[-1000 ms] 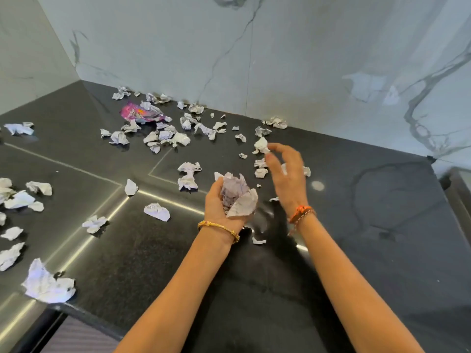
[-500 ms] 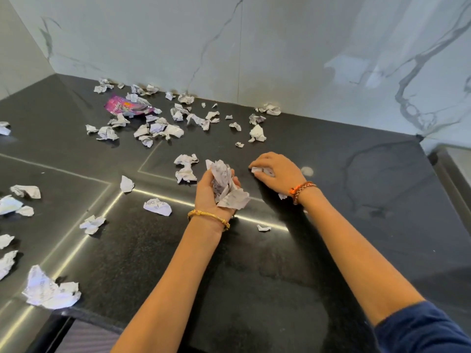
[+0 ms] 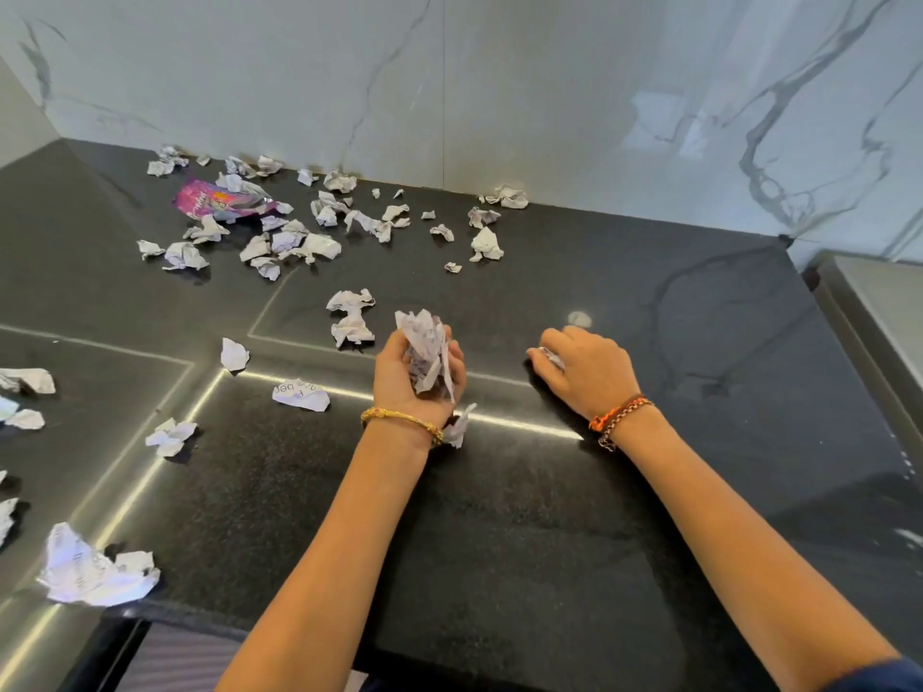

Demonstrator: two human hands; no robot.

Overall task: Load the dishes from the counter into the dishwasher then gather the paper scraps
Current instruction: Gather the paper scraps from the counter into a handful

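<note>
On the black stone counter (image 3: 499, 516) we've got our left hand (image 3: 407, 377) curled around a wad of crumpled paper scraps (image 3: 427, 354), held just above the surface. Our right hand (image 3: 587, 369) sits knuckles-up on the counter, fingers curled in and pinching a small white scrap (image 3: 552, 357) against it. Loads more loose scraps (image 3: 299, 242) are scattered toward the marble wall (image 3: 549, 92) and off to the left, with a purple foil wrapper (image 3: 220, 199) lying among the far ones. One torn bit (image 3: 458, 427) lies right by our left wrist.
</note>
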